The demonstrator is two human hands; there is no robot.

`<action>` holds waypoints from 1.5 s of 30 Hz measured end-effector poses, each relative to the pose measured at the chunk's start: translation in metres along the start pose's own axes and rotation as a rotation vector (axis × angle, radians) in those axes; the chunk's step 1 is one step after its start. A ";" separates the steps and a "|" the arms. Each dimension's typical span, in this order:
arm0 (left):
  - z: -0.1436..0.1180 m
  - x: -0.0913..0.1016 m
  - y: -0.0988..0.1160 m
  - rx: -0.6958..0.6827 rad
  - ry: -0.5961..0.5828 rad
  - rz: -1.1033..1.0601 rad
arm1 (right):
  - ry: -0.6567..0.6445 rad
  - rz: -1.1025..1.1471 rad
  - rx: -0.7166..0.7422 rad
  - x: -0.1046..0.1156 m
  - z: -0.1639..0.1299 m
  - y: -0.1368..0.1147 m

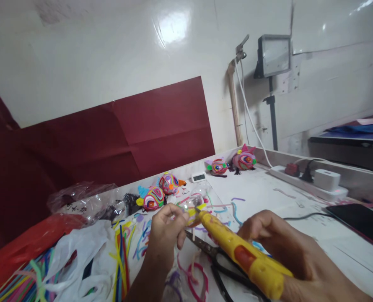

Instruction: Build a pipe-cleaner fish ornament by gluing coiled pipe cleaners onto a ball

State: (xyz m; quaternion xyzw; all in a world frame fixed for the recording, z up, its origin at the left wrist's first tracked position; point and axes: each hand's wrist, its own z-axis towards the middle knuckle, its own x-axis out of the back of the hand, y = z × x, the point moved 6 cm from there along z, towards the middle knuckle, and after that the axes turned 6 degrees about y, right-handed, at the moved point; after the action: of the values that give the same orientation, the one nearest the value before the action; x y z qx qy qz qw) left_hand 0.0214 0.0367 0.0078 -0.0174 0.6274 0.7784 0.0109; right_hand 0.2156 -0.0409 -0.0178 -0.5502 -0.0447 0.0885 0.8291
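Yellow glue gun (237,247) sits in the person's right hand (287,251), fingers wrapped tight round it, its tip touching a small clear ball (194,204). The left hand (167,233) pinches that ball between its fingertips, just above the white tabletop (268,193). The ball looks mostly bare, so the decorating seems only begun. Four finished colourful fish toys (151,198) stand farther back. Black scissors (218,262) lie under the hands. Fuzzy craft sticks (122,256) wait near on the left, still unused.
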 end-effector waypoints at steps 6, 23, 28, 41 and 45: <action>0.002 0.004 -0.001 0.005 0.042 0.016 | 0.093 -0.094 0.089 0.005 0.001 -0.008; 0.003 0.006 0.008 0.031 0.109 -0.012 | -0.275 -0.915 0.061 -0.014 -0.007 0.020; 0.004 0.007 0.007 0.056 0.093 -0.041 | -0.326 -1.015 0.073 -0.019 -0.004 0.044; -0.002 -0.001 0.008 0.047 0.127 0.158 | 0.078 -0.691 0.387 -0.018 0.063 -0.054; 0.000 0.000 0.005 0.010 0.126 0.274 | 0.028 -0.664 0.347 -0.026 0.077 -0.045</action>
State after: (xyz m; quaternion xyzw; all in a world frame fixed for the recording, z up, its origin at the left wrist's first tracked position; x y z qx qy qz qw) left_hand 0.0215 0.0358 0.0132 0.0196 0.6271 0.7669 -0.1351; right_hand 0.1810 0.0066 0.0544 -0.3581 -0.1934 -0.1864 0.8942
